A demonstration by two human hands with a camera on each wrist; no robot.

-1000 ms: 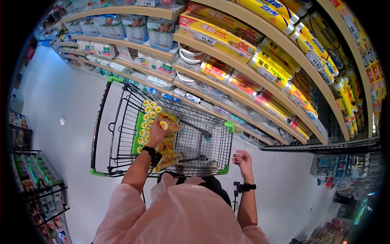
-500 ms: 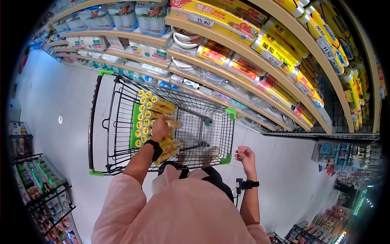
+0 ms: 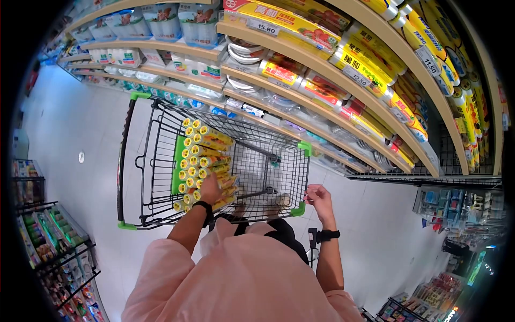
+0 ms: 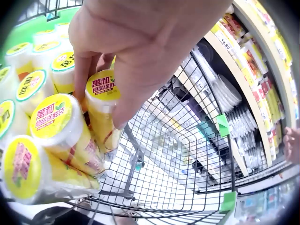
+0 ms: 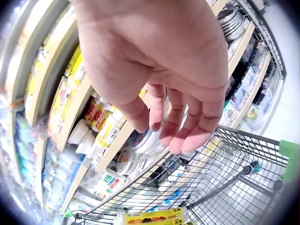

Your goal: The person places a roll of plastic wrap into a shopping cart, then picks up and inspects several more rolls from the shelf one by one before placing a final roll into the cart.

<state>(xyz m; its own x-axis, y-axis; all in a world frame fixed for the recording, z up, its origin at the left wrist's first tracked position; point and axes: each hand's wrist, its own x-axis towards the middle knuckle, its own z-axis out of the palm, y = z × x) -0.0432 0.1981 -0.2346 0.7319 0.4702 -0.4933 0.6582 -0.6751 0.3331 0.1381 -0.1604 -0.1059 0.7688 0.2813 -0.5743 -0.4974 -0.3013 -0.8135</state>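
Yellow cling film rolls [image 3: 213, 143] with white ends lie stacked at the handle end of a wire shopping cart [image 3: 304, 149]. My left hand [image 3: 211, 189] reaches down into the near part of that stack. In the left wrist view, its thumb and fingers pinch one cling film roll [image 4: 102, 89] near its printed end, with other rolls [image 4: 51, 119] close beside it. Over the cart's far right corner hangs my right hand [image 3: 321, 200], its fingers loosely curled around nothing. The right wrist view shows that palm and bent fingers [image 5: 192, 133] bare.
Beyond the cart runs a shelf unit [image 3: 316, 80] stocked with boxed and rolled film, bowls and packs, bearing price tags. A green panel [image 3: 179, 161] stands behind the rolls. Another rack [image 3: 56, 236] of goods is at the lower left, across the pale floor [image 3: 80, 123].
My left hand has moved from the middle of the stack to its nearer side, uncovering rolls it hid before. My right hand has shifted slightly left toward the cart corner.
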